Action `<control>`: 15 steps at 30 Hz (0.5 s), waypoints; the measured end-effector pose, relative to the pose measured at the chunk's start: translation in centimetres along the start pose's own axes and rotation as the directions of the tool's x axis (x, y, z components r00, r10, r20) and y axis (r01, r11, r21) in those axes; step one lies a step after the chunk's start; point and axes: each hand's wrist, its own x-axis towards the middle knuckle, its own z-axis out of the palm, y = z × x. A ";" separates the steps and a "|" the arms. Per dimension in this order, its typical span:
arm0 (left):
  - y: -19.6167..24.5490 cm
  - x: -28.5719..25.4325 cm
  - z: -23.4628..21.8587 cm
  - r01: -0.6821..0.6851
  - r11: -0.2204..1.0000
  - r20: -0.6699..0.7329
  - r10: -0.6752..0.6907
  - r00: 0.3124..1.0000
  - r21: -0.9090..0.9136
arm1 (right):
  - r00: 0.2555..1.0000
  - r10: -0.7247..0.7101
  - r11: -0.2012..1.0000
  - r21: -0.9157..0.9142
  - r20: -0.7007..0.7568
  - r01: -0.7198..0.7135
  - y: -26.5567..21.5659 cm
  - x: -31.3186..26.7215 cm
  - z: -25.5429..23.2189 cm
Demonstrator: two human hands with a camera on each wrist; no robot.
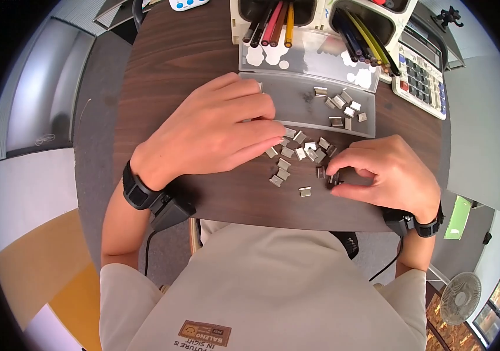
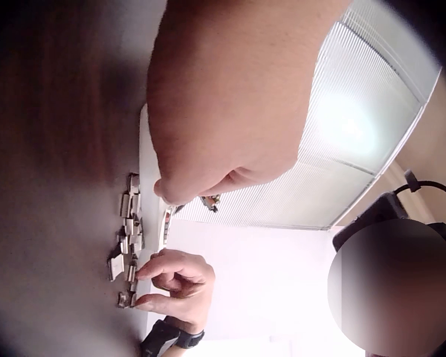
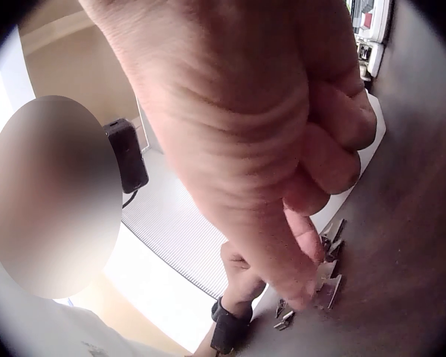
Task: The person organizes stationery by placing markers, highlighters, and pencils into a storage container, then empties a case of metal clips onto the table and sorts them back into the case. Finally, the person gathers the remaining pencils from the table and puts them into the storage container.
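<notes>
My left hand (image 1: 215,126) reaches over the left part of an open pencil case (image 1: 288,96), back of the hand up and fingers bent. Its index finger and thumb come together at the near rim, beside a pile of small silver metal clips (image 1: 301,154); whether a clip is between them I cannot tell. To the right of the pile, my right hand (image 1: 387,175) has thumb and index finger curled round one metal clip (image 1: 333,179), a fingertip at each side. In the left wrist view the right hand (image 2: 180,286) is low at the clips (image 2: 131,242).
Several more clips (image 1: 343,104) lie in the right half of the case. Behind it stands a white organizer (image 1: 323,23) holding colored pencils (image 1: 273,26), with a calculator (image 1: 420,82) to its right. A lone clip (image 1: 305,191) lies toward the table's (image 1: 250,205) near edge.
</notes>
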 end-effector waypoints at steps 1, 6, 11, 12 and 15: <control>0.1 0.0 0.0 0.001 1.000 -0.012 -0.001 1.000 0.006 | 1.000 0.023 1.000 -0.011 0.010 -0.023 0.1 0.0 0.1; -0.2 -0.1 0.1 0.000 1.000 -0.034 0.001 0.999 0.009 | 0.997 0.076 0.997 -0.027 0.013 -0.076 0.0 0.1 0.1; -0.1 0.0 0.0 -0.001 1.000 -0.012 0.001 1.000 -0.006 | 0.999 0.036 0.998 -0.053 -0.025 -0.037 0.1 0.1 0.0; 0.0 0.0 0.0 -0.004 1.000 -0.020 0.004 1.000 -0.004 | 0.999 0.038 0.998 -0.056 -0.025 -0.039 0.1 0.0 -0.2; -0.1 0.0 -0.1 -0.002 1.000 -0.035 0.003 0.999 0.005 | 0.993 0.115 0.993 -0.030 0.038 -0.114 -0.1 0.3 -0.4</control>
